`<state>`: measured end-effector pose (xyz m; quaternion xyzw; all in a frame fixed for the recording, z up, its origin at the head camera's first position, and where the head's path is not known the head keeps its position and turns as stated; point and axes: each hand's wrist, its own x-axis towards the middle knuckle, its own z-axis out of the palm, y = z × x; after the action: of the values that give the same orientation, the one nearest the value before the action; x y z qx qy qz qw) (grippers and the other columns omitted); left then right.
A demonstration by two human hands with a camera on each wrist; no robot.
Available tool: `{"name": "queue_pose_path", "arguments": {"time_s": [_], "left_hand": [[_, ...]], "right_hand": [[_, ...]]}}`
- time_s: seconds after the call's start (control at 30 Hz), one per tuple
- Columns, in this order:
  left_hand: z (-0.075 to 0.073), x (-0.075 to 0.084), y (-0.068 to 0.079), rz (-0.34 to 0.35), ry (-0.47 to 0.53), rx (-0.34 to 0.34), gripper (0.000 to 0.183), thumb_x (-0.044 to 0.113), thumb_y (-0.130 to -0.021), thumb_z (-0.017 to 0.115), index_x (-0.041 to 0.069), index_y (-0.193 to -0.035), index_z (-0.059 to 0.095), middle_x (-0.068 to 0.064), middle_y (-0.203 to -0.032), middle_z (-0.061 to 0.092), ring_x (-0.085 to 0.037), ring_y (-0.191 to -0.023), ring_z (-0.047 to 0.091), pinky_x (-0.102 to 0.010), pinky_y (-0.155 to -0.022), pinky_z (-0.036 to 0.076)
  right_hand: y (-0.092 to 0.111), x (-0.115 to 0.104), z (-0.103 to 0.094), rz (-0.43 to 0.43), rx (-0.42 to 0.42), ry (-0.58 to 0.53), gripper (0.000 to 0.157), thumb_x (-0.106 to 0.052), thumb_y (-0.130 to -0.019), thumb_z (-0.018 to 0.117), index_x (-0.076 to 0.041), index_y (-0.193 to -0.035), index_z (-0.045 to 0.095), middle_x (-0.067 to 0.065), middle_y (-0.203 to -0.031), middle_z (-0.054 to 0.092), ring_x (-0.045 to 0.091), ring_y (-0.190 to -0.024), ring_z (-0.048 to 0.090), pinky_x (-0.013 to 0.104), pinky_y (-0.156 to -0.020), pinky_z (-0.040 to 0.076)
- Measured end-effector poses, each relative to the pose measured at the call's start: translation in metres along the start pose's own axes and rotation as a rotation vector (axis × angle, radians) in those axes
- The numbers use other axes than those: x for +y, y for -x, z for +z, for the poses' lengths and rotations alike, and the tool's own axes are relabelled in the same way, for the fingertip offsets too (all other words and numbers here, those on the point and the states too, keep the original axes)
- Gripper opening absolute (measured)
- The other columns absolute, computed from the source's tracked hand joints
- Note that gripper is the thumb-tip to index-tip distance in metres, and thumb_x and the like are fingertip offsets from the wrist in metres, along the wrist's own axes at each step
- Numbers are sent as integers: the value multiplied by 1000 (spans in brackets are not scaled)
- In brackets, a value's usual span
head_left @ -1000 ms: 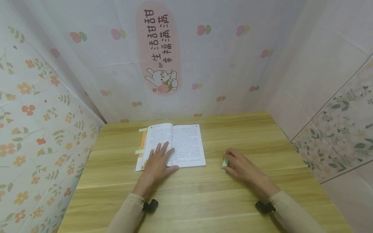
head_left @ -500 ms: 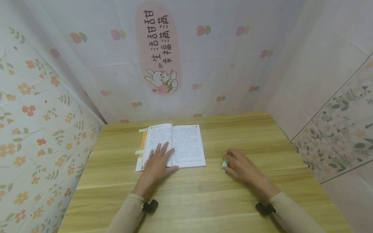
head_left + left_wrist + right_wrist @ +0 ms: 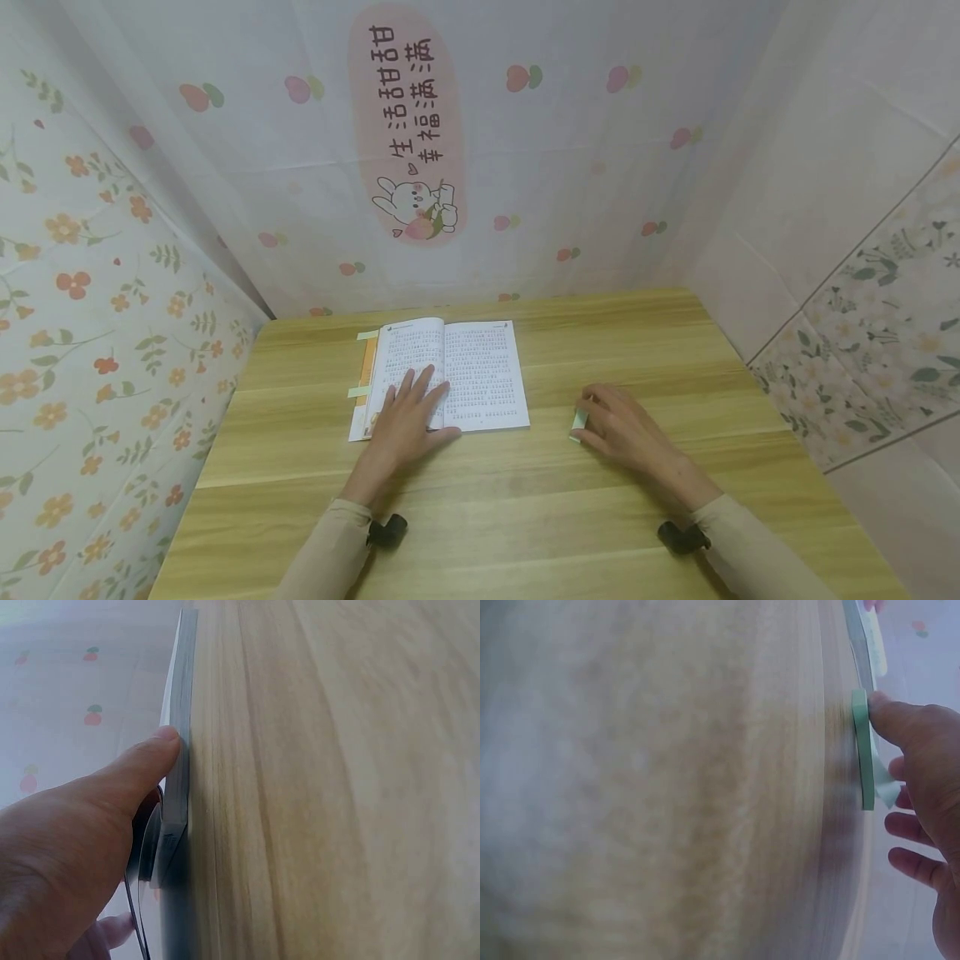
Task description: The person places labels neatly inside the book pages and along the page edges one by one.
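An open book (image 3: 487,375) with printed pages lies on the wooden table. My left hand (image 3: 401,429) rests on its left page with fingers spread; in the left wrist view the thumb (image 3: 146,761) lies along the book's lower edge. To the right of the book, my right hand (image 3: 626,433) pinches a small light green sticky note pad (image 3: 579,422) at the table top. In the right wrist view the thumb (image 3: 892,716) touches one end of the pad, and a green sheet (image 3: 886,784) bends away from it. The fingertips behind the pad are partly hidden.
Pale green sticky tabs (image 3: 360,391) stick out from the book's left side, over an orange and white cover strip. Patterned curtains stand behind and left of the table (image 3: 495,517). A black wrist camera (image 3: 387,531) sits on each sleeve.
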<state>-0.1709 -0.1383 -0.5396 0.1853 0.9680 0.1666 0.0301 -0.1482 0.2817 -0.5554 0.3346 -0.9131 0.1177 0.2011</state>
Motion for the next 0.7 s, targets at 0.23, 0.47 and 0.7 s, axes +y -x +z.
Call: {"name": "queue_pose_path", "arguments": {"time_s": [0.23, 0.47, 0.7], "left_hand": [[0, 0, 0, -7, 1, -1, 89, 68, -100, 77, 25, -173, 49, -11, -191, 23, -48, -177, 18, -76, -140, 21], [-1, 1, 1, -6, 13, 1, 89, 68, -100, 77, 25, -173, 49, -12, -191, 22, -48, -177, 17, -76, -140, 20], [-1, 1, 1, -6, 11, 4, 89, 68, -100, 77, 25, -173, 49, -11, -191, 23, -47, -177, 18, -76, -140, 20]], "right_hand": [[0, 0, 0, -5, 6, 4, 47, -36, -89, 95, -1, -115, 79, 17, -121, 76, 33, -110, 73, 50, -95, 66], [-1, 0, 1, -32, 39, 6, 51, -31, -84, 99, 1, -116, 77, 15, -115, 76, 32, -106, 73, 50, -94, 66], [-4, -6, -3, 156, -45, -160, 41, -10, -94, 91, 4, -129, 75, 17, -122, 79, 34, -113, 76, 54, -98, 66]]}}
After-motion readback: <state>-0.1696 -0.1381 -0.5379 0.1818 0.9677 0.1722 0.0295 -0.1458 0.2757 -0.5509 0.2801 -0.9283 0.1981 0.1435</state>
